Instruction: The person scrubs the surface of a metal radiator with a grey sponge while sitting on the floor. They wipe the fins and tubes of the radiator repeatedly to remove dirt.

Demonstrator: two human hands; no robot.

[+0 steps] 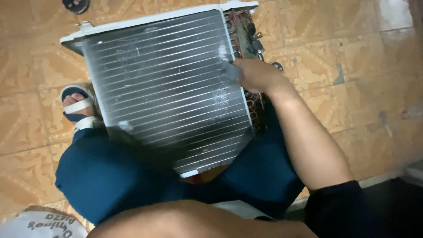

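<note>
A finned coil unit [169,88], silver-grey with thin horizontal tubes across its face and a white frame along the top edge, leans between the person's knees on the tiled floor [361,66]. The right hand [255,74] is at the unit's right edge, its fingers closed around a small dark grey piece [230,70] that is pressed against the fins; what the piece is cannot be told. Just behind that hand, the copper tube bends [242,28] and dark fittings of the unit's end crowd the edge. The left hand is out of sight: only a bare forearm [189,220] crosses the bottom of the view, so its grip cannot be told. Dark blue trouser legs [101,176] flank the unit's lower part and hide its bottom corner. A foot in a white-strapped sandal [77,103] rests beside the unit's left side. A round white printed object [42,224] lies at the bottom left corner, and a small dark round object [76,5] sits on the floor above the unit.
</note>
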